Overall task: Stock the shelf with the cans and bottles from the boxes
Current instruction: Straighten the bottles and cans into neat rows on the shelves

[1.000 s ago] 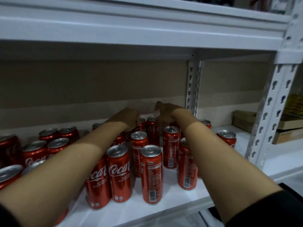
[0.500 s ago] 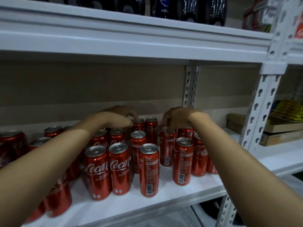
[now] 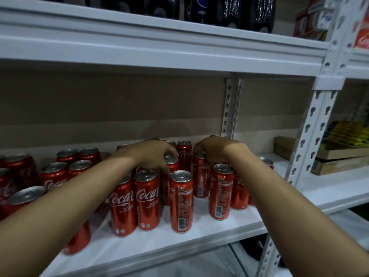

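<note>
The left hand (image 3: 154, 154) covers the cans beneath it, and the right hand (image 3: 214, 149) hides the top of the can (image 3: 200, 176) under its fingers, so neither grip can be judged. The dark bottles (image 3: 229, 11) on the upper shelf are cut off by the top edge. The small print on the nearest can (image 3: 181, 200) is too fine to read.

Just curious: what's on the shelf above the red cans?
On the upper shelf stand dark bottles, only their bottoms in view, and colourful packs at the right. Their tops are cut off by the picture's edge, so the labels mostly can't be read.
</note>
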